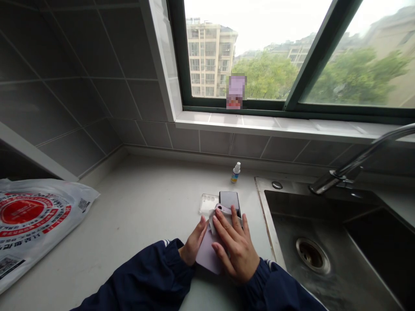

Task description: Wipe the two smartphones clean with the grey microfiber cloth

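- Navy sleeves (142,276) are spreading across the bottom of the view, each ending at a bare hand above the white counter (129,203).
- Between the hands, a flat lilac phone (206,255) is sitting left of the sink (265,218) and nearer the person than the clear case (205,208) and the dark phone (229,198). Whether it is touching the counter or being held just off it, I cannot tell.
- Its long axis is running away from the person and leaning a little right. The end with a dark round spot, probably a lens, is pointing towards the window (269,77); the plain end is facing back towards the person.
- The left hand (192,248) is bracing the left edge, thumb upward; its other fingers are hiding, so their grip I cannot tell.
- The right hand (239,248) is lying flat, fingers moderately spread, pressing a pale cloth (212,226) onto the far part.
- Wiping seems to be under way: the clear case is lying apart, and the cloth is covering the far part while the near part is showing bare. How much is already clean, the view is not showing.
- Beyond, a small spray bottle (235,174) is standing upright, cap on or off being too small to tell.
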Demonstrator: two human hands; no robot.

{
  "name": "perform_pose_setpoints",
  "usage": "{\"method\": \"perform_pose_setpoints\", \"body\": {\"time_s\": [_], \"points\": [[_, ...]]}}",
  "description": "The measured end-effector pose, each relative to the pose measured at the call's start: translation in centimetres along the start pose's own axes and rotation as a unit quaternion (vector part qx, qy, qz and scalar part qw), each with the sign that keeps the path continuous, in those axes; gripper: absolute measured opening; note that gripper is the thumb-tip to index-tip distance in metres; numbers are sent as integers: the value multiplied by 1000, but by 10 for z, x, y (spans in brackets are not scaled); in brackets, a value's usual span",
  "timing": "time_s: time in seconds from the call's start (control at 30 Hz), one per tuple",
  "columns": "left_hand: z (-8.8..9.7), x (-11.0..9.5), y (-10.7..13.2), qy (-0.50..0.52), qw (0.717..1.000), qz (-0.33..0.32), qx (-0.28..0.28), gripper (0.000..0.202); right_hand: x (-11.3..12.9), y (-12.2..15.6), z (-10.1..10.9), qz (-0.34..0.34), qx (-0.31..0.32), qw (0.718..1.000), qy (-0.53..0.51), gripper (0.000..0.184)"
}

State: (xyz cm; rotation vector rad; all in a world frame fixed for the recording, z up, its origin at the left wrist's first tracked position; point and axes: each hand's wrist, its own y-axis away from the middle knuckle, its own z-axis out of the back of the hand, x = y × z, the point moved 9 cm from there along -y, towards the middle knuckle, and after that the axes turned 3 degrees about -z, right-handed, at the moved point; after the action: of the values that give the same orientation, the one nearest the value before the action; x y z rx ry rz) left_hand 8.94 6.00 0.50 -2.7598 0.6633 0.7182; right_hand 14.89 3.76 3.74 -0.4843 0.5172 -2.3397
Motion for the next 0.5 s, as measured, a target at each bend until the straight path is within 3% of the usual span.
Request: {"method": "perform_pose_setpoints", "body": {"time_s": [0.27, 0.5], "points": [[12, 3, 1, 59, 997, 22, -35, 60, 15, 0, -2, 59, 22, 998, 2, 59], [8, 0, 0, 7, 1000, 5, -23, 61, -4, 0, -2, -27, -10, 999, 32, 62]]}}
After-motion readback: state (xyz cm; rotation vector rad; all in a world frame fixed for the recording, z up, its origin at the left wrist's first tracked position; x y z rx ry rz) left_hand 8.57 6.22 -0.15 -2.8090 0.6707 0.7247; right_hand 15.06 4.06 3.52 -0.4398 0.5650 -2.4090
